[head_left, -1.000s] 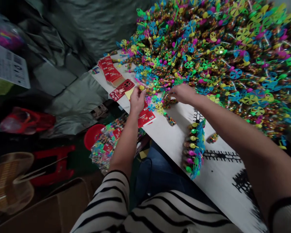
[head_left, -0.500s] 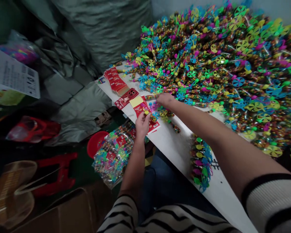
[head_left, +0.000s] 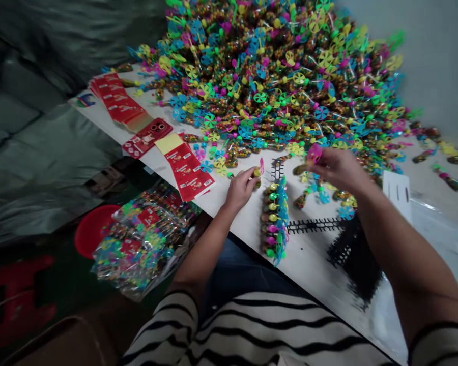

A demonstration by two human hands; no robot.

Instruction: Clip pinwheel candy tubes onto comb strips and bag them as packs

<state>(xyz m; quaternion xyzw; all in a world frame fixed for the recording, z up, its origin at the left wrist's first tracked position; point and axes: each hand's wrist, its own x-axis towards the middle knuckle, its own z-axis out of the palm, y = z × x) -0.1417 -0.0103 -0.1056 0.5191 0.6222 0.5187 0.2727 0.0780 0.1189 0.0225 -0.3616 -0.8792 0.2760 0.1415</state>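
Your left hand (head_left: pixel 241 189) pinches a small pinwheel toy (head_left: pixel 258 170) at the far end of the toy row (head_left: pixel 275 218). Your right hand (head_left: pixel 338 168) is closed on a pink-topped toy (head_left: pixel 313 152) just above the table (head_left: pixel 248 223). The print on the red cards (head_left: pixel 189 170) is too small to read.

View from the person's own head, looking down at their body. They wear a knit top (head_left: pixel 275 330) in white with thin black horizontal stripes, which cross the chest and ring each sleeve. The left sleeve (head_left: pixel 171 325) ends near the elbow, leaving the forearm bare down to the bare left hand (head_left: pixel 242 189). The right sleeve (head_left: pixel 440 343) (only its edge shows, in the corner) ends in a ribbed cuff with a dark band. The right hand (head_left: pixel 338 168) is bare too. Dark blue trousers (head_left: pixel 240 269), probably denim, cover the lap.
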